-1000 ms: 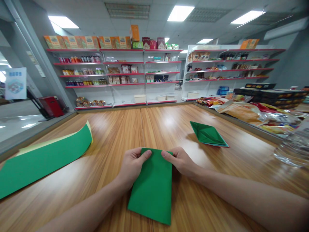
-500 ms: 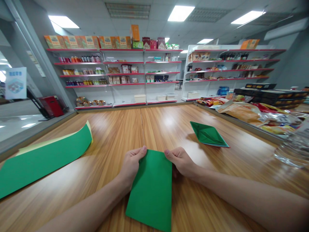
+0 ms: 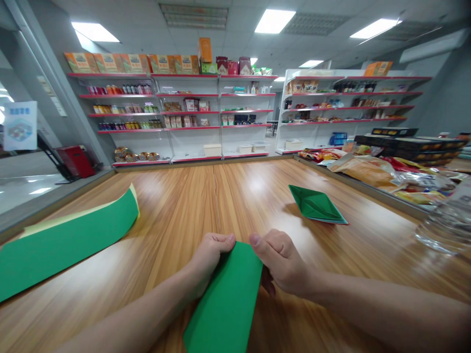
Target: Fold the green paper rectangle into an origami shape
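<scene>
A flat green sheet of paper (image 3: 225, 304), longer than wide, is held up above the wooden table by its far end. My left hand (image 3: 209, 257) pinches the far left corner, thumb on top. At the far right corner, my right hand (image 3: 281, 262) has its thumb against the edge, with the fingers curled behind and partly hidden. The near end of the paper runs out of the bottom of the view. Beyond my right hand, a folded green paper boat (image 3: 318, 203) lies on the table. To the left lie curled green sheets (image 3: 73, 245) with a yellowish sheet behind.
A clear plastic bottle (image 3: 445, 225) stands at the right edge of the wooden table (image 3: 176, 196). Snack packets (image 3: 371, 171) and stacked black boxes (image 3: 412, 147) sit beyond the right rim. Stocked shelves (image 3: 191, 113) line the back.
Both hands have moved slightly nearer to me with the green paper. The left hand has shifted right, bringing the thumbs closer together, and the paper now tilts more to the lower left.
</scene>
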Available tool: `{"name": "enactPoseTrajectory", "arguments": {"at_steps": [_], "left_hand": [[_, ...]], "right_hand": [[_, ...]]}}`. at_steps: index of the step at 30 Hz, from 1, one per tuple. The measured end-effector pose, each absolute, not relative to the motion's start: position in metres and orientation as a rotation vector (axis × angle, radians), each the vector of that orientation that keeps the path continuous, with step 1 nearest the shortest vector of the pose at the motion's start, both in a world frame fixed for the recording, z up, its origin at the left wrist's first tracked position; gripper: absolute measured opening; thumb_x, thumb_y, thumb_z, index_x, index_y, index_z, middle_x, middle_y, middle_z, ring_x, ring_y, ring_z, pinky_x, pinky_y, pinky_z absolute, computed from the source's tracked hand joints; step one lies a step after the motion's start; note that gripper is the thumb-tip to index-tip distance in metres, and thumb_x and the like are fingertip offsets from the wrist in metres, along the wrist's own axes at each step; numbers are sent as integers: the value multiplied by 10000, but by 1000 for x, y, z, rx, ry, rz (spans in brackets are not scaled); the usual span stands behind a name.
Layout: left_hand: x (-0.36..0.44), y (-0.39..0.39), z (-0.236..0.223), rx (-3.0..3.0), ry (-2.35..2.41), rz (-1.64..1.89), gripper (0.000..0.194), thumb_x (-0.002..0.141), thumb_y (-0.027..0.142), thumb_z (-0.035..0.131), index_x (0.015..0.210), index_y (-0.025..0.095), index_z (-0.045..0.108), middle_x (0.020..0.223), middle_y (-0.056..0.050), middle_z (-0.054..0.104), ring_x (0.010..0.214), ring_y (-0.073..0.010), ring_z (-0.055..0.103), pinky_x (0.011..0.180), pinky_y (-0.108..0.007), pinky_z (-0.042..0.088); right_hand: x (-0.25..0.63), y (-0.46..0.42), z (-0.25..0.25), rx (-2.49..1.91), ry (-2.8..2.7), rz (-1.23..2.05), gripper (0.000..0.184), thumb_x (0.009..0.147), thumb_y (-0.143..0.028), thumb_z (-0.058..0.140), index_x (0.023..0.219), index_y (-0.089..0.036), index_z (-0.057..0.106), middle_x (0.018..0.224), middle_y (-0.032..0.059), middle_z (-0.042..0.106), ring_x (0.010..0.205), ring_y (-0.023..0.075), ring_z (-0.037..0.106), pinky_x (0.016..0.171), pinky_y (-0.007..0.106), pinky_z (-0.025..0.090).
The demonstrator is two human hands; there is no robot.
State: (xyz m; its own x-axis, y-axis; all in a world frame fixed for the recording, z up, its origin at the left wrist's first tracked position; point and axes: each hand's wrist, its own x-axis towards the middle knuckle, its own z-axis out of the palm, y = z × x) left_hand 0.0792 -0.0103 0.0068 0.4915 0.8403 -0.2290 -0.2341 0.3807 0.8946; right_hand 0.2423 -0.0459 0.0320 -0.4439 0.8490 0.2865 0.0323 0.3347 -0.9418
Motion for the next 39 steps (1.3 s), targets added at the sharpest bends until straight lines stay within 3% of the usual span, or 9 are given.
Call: {"name": "enactPoseTrajectory", "arguments": {"at_steps": [6,10,17,19,22,24,27,31,39], "left_hand": [[76,-10,4,835,891,1060,402,632,501,758,635,110,665,580,-71,657,515,-203,597,550,-324,466],[72,-7,4,812,997,1257,394,600,494,778,634,118,662,590,-52,658,529,-190,590,569,-317,474],[48,10,18,829,713,776,244,662,346,712,674,103,689,686,-107,692,629,-216,640,647,-319,503],[42,13,21,888,677,666,306,654,354,715,757,66,714,721,-147,694,643,-227,643,622,-307,485],[46,7,26,1147,684,533,375,744,456,657,849,101,711,683,-97,657,543,-156,564,507,-238,385],[56,-1,28,1427,737,519,343,778,458,641,700,125,661,575,-21,552,480,-104,439,458,-215,279],[72,-12,30,1759,790,620,357,816,422,589,588,153,537,552,29,422,519,-101,352,477,-227,237],[79,-18,27,1905,924,706,373,857,386,483,556,185,396,558,37,346,542,-116,319,484,-247,219],[83,-17,15,1889,1045,793,440,879,416,410,512,201,298,523,41,250,494,-115,262,475,-277,164]], "right_hand": [[249,-22,16,-958,-1610,1244,690,847,-687,363,394,-170,418,312,-18,393,250,65,371,242,174,189],[256,-5,2,-905,-1672,1331,587,796,-658,506,516,-143,483,453,-26,476,387,58,424,354,169,305],[260,-11,3,-986,-1639,1534,596,771,-664,514,472,-150,475,337,-32,444,271,64,398,252,158,216],[261,-12,5,-940,-1695,1649,593,758,-653,539,450,-151,469,326,-38,437,257,54,374,242,153,221],[258,-15,10,-930,-1855,1761,572,755,-623,561,446,-149,477,322,-44,438,245,51,364,227,147,224],[254,-19,13,-942,-1932,1802,547,766,-587,566,446,-154,471,326,-50,439,239,52,365,220,145,235],[249,-24,16,-923,-1968,1804,521,788,-525,560,432,-165,435,324,-64,421,238,45,364,221,133,243],[247,-26,16,-933,-1984,1745,532,808,-518,533,422,-171,417,307,-67,399,237,43,357,220,129,224],[248,-27,17,-893,-2004,1767,568,793,-575,530,406,-172,425,301,-64,398,231,39,337,220,133,231]]}}
